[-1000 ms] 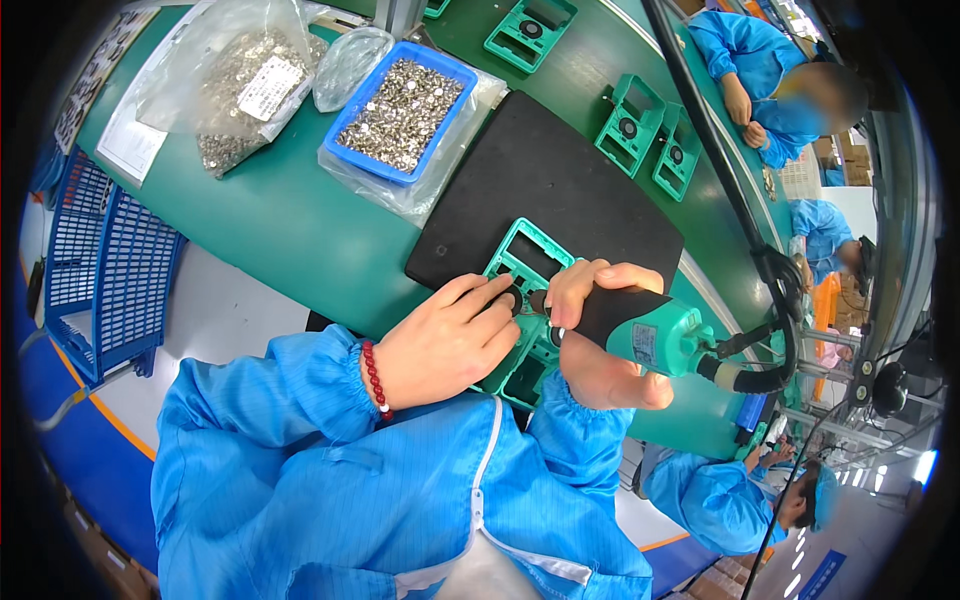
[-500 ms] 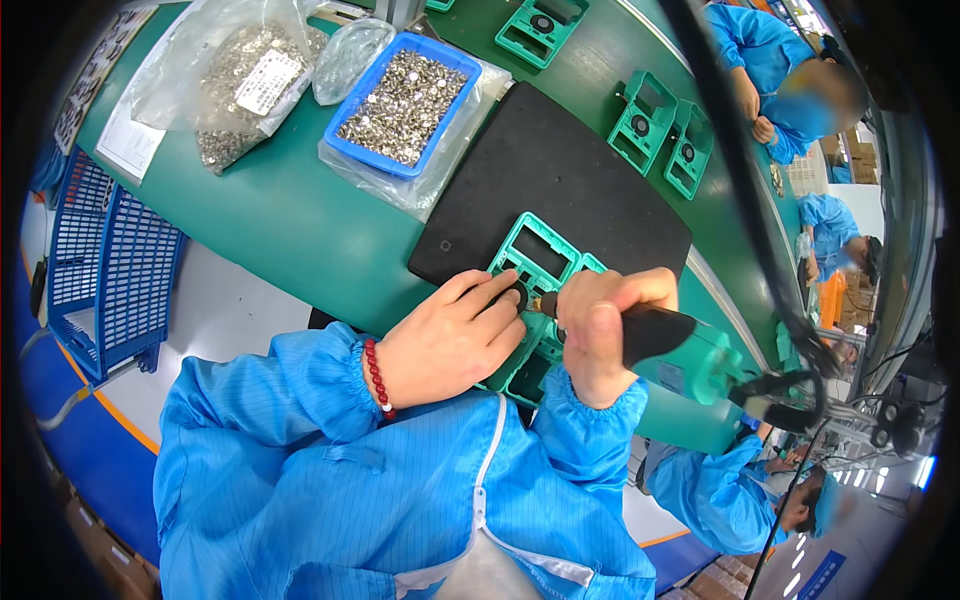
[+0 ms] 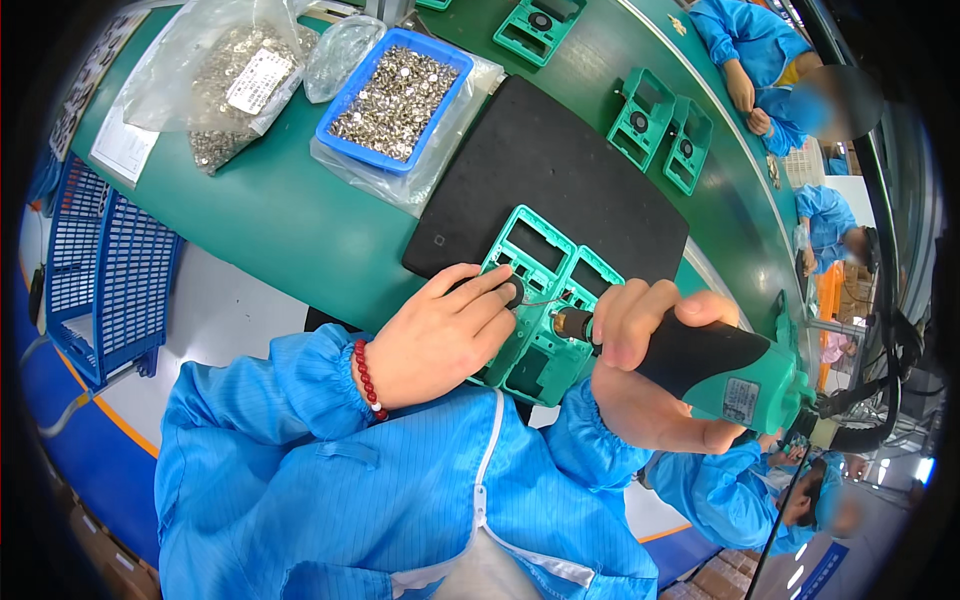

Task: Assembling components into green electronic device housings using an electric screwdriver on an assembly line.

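While your right hand wraps its fingers firmly around the cabled power screwdriver, your left hand lies close by, its fingers bent at a round black speaker; whether they pinch it or only rest there, you cannot tell. The open teal two-part housing lies between your hands, just right of your left fingertips and left of your right fingers, with your left hand nearer. Its long axis runs away from you, the far end leaning right. The screwdriver's long axis crosses that: nose pointing left over the housing's right part, cable end down to the right. Whether the nose touches is unclear. A black mat stretches beyond on the green counter. Farther off stand a blue tray of small metal parts at left, and more teal housings at right.
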The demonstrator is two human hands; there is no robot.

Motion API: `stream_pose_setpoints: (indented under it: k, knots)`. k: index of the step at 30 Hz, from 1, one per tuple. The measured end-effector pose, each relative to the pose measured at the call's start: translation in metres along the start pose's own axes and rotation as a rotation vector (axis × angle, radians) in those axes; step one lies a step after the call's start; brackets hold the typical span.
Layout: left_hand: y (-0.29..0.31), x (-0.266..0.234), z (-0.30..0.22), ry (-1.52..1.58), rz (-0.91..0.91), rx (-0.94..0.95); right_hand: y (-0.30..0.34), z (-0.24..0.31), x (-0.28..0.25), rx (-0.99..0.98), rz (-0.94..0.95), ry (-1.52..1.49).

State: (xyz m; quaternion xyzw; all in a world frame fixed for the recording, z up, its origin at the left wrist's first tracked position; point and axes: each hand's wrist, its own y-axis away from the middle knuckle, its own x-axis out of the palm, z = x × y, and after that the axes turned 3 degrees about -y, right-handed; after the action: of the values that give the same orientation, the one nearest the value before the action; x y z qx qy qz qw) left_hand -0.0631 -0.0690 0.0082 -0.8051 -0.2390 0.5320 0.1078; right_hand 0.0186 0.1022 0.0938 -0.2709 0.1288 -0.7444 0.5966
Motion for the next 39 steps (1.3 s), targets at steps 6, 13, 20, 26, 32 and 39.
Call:
stream_pose_setpoints:
  k: [6,13,20,26,32,39]
  knots:
    - [-0.003,-0.001,-0.002,-0.016,0.012,0.006,0.007,-0.006,-0.002,-0.091,-0.044,0.000]
    - [-0.006,-0.005,-0.004,-0.029,0.007,-0.006,0.001,-0.008,0.004,-0.042,-0.064,0.075]
    - [-0.001,-0.005,-0.008,-0.006,0.019,-0.006,0.014,-0.029,0.004,-0.026,-0.201,0.131]
    - [0.003,-0.002,-0.005,0.048,-0.019,-0.029,0.014,-0.034,-0.005,-0.075,-0.174,0.109]
    - [0.001,0.000,0.000,0.075,-0.028,-0.031,0.015,-0.041,-0.006,-0.004,-0.177,0.136]
    - [-0.001,0.003,0.003,0.120,-0.063,-0.037,0.014,-0.040,-0.013,-0.021,-0.062,0.185]
